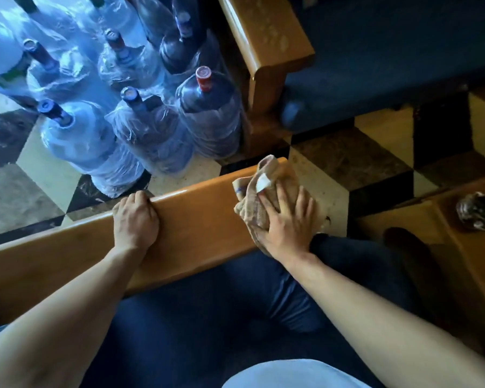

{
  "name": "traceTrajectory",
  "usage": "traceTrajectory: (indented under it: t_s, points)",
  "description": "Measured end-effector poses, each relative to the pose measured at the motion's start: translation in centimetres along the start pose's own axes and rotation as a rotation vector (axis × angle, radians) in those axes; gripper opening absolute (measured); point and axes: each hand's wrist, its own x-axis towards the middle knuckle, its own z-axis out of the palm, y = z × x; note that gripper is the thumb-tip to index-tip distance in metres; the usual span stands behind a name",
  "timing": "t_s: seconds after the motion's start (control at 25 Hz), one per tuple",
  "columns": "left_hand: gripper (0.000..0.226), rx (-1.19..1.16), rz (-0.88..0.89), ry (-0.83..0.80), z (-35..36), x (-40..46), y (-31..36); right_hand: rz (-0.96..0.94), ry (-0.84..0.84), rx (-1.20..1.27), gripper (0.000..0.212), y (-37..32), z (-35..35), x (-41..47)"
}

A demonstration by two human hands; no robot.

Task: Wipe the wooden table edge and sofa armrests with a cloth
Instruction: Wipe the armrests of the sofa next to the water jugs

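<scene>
A wooden sofa armrest [196, 219] runs across the middle of the view, from lower left to upper right. My left hand [136, 219] grips its far edge with the fingers curled over the wood. My right hand [287, 225] lies flat with spread fingers on a crumpled beige cloth [266, 183], pressing it onto the armrest's right end. A second wooden armrest [266, 32] of another sofa with a dark blue seat stands at the top. The corner of a wooden table [459, 247] shows at the right edge.
Several large water bottles [140, 121] wrapped in plastic stand on the checkered tile floor [347, 161] beyond the armrest. A dark crumpled object [478, 210] lies on the table. My legs in dark blue trousers [235, 317] fill the lower middle.
</scene>
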Motion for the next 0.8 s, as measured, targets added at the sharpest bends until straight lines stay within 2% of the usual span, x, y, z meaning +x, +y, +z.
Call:
traceTrajectory:
  t_s: [0.08, 0.16, 0.24, 0.36, 0.44, 0.52, 0.64, 0.72, 0.8]
  points:
    - [0.009, -0.031, -0.022, -0.012, -0.2, 0.2, -0.2, -0.214, -0.135, -0.056, 0.080, -1.7, -0.3, 2.9]
    - [0.014, -0.115, -0.053, -0.021, -0.7, 0.4, 0.1, -0.275, -0.168, -0.124, 0.084, -2.3, -0.7, 8.2]
    - [0.020, -0.149, -0.106, -0.073, -1.2, 0.3, -0.2, -0.180, -0.245, -0.140, 0.087, -3.2, -1.3, 14.0]
    - [0.039, -0.145, -0.047, -0.186, -2.3, -1.1, -0.7, 0.117, -0.387, -0.186, 0.085, -4.5, -1.9, 18.2]
    - [0.051, -0.108, 0.018, -0.171, -3.1, -3.1, -1.9, 0.092, -0.384, -0.188, 0.080, -8.6, -0.7, 17.1]
    - [0.046, -0.106, -0.011, -0.112, -3.9, -5.0, -3.6, -0.143, -0.314, -0.105, 0.074, -14.4, 1.1, 13.3]
    - [0.028, -0.199, -0.286, 0.052, -4.6, -7.7, -5.5, -0.623, -0.296, 0.002, 0.071, -19.8, 2.4, 4.9]
    - [0.024, -0.279, -0.476, 0.180, -4.6, -9.3, -5.5, -0.861, -0.313, -0.034, 0.074, -17.6, 2.7, 1.3]
    - [0.023, -0.326, -0.541, 0.254, -4.6, -8.9, -3.5, -0.945, -0.281, -0.046, 0.073, -11.8, 2.4, -0.2]
